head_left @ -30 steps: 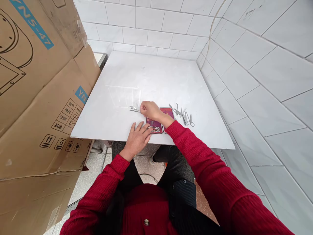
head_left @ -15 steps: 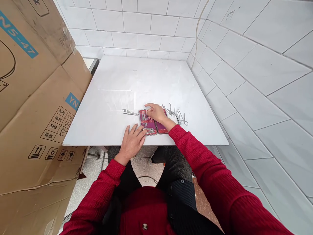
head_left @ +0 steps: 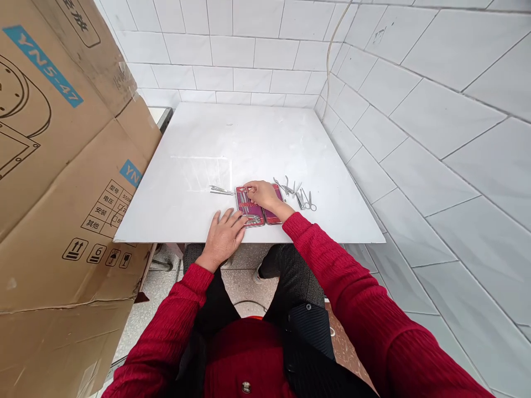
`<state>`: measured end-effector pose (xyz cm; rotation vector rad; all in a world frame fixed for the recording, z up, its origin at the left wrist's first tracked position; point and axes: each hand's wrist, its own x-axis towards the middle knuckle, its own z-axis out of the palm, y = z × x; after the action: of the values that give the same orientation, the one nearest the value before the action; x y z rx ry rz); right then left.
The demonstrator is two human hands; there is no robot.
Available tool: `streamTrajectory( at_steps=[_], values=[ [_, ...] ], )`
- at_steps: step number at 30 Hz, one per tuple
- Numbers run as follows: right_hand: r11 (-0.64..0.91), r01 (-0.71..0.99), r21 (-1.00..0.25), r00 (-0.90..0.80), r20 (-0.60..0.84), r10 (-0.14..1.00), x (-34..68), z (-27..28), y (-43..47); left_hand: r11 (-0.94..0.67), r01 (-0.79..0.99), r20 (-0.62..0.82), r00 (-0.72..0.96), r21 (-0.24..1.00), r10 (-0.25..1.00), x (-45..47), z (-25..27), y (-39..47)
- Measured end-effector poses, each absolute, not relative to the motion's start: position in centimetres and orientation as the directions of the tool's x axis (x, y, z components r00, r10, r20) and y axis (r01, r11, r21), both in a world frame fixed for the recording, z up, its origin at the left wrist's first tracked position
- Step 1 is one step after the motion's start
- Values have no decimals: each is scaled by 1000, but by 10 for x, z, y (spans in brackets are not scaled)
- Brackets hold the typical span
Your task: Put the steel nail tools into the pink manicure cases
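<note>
A manicure case (head_left: 257, 211) with a purple and red lining lies unfolded near the table's front edge. Slim metal tools (head_left: 244, 200) sit in its left half under a band, with a nail clipper (head_left: 251, 219) at the lower end. My left hand (head_left: 224, 236) rests flat with fingers spread, its fingertips at the case's lower left edge by the clipper. Over the upper part of the case, my right hand (head_left: 264, 194) has thumb and fingers pinched together at the slim tools. What it grips is too small and hidden to name.
Right of the case lie nippers (head_left: 284, 185), small scissors (head_left: 310, 203) and other metal tools. A few thin metal tools (head_left: 221, 190) are on the left. The white table (head_left: 199, 121) meets tiled walls behind and at right. Large cardboard boxes (head_left: 99, 188) stand on the left.
My right hand's raised index finger has come down, and its fingers are now bent together over the case. My left hand stays at the edge. The view has shifted slightly.
</note>
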<state>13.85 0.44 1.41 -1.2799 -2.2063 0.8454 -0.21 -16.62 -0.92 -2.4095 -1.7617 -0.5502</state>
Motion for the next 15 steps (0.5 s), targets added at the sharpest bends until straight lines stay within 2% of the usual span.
streamTrajectory(
  at_steps=[7, 15],
  values=[
    [426, 689, -587, -441, 127, 889, 138, 15, -3, -326, 940, 362, 271, 99, 892, -3, -11, -166],
    [427, 681, -595, -450, 120, 885, 137, 14, -9, -327, 940, 370, 269, 101, 889, -3, -11, -165]
  ],
)
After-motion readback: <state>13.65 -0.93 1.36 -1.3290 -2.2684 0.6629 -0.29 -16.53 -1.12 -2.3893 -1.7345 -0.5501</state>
